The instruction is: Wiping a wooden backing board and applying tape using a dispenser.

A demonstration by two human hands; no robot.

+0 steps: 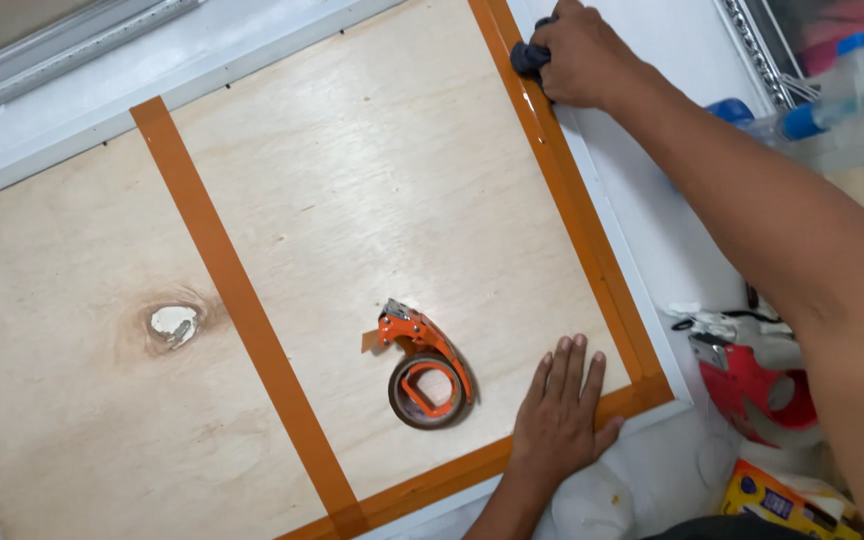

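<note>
A plywood board [372, 200] lies in a white frame [642, 300], with brown tape [582, 220] along its edges and one strip across the panel. My right hand [577, 55] presses a small dark cloth [529, 58] onto the taped right edge at the far corner. My left hand [557, 415] rests flat, fingers together, on the board near the taped front right corner. An orange tape dispenser [424, 365] with a brown roll lies on the board just left of my left hand.
A knot hole [172, 325] shows in the left part of the board. To the right stand plastic bottles with blue caps [832, 95], a red and white tool [752, 385] and a yellow box [777, 500]. A metal rail [72, 40] runs at top left.
</note>
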